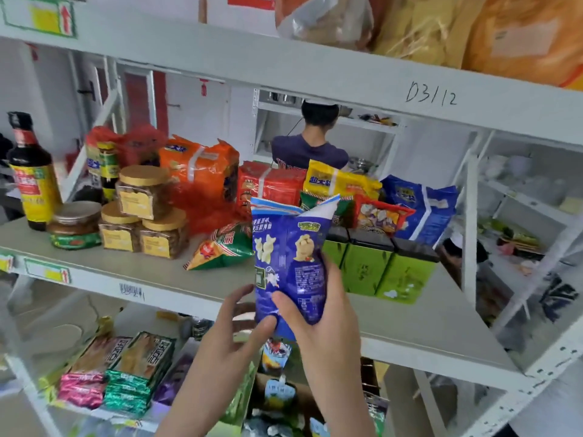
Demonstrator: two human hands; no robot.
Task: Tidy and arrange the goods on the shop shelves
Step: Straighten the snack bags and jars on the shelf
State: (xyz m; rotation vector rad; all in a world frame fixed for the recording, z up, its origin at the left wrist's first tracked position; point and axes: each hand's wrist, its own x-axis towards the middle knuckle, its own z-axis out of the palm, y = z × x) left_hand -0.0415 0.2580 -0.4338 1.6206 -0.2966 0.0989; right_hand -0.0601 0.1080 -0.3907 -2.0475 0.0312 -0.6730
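Right hand (321, 313): closed around the blue foil snack bag with cartoon figures (290, 263). My thumb lies across its lower front and my fingers wrap the right edge.

Left hand (233, 339): narrow pinch on the same bag's bottom left corner, thumb on the front, fingers reaching behind.

Position of the bag: upright, top seam uppermost, held in the air at the front edge of the pale grey metal middle shelf (126, 272). It is not resting on the board.

Goods on that shelf:
- A green and red crinkled snack bag (227, 247) lies flat just left of the held bag.
- A row of green cartons with dark lids (378, 266) stands just to its right.
- Clear plastic jars with gold lids (145, 216) are stacked further left.
- A dark sauce bottle with a yellow label (30, 175) stands upright near the left end.
- An orange multipack wrapped in film (202, 171) sits behind the jars, toward the back.
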